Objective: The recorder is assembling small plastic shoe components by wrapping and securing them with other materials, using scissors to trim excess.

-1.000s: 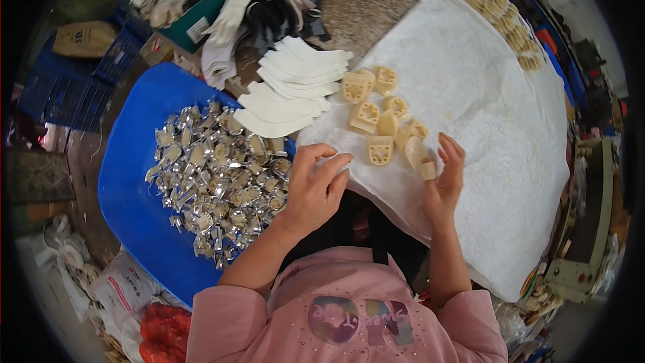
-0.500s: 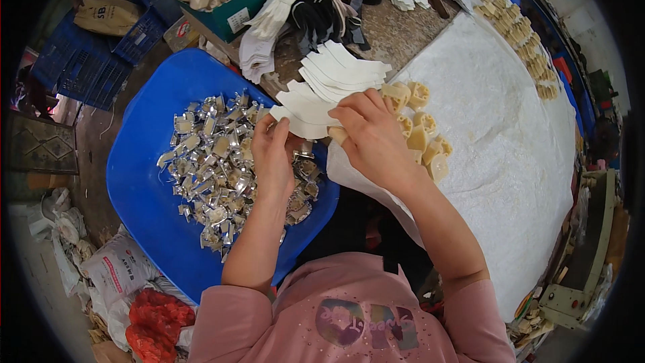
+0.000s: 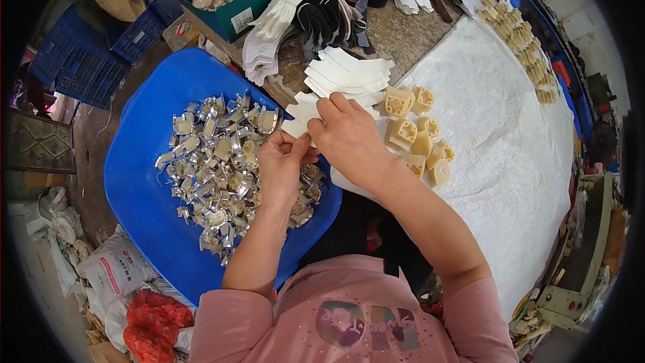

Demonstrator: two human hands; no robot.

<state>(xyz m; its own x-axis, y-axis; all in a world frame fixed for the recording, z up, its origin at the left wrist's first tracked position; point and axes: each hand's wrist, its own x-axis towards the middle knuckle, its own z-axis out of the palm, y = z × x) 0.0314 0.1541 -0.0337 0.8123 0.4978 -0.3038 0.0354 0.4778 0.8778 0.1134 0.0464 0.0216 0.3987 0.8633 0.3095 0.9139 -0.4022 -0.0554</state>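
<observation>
My left hand (image 3: 281,165) and my right hand (image 3: 351,138) meet over the basin's right rim, fingers closed. A white curved strip (image 3: 295,128) shows at my left fingertips, pinched there. My right fingers curl down against it; whatever is under them is hidden. Just beyond lies a fanned stack of white curved strips (image 3: 349,70). To the right of my right hand, several cream molded blocks (image 3: 403,132) with hollow ends sit on a white woven sheet (image 3: 497,154).
A blue basin (image 3: 144,208) at left holds many shiny silver-and-cream pieces (image 3: 225,175). A green box (image 3: 232,20) and bundles of white and black strips (image 3: 322,20) stand behind. Rows of cream pieces (image 3: 517,37) line the far right. A red bag (image 3: 158,326) lies lower left.
My hands have drawn together, the right moving left and slightly nearer. The cream block between my right fingers and most of the held strip are now hidden.
</observation>
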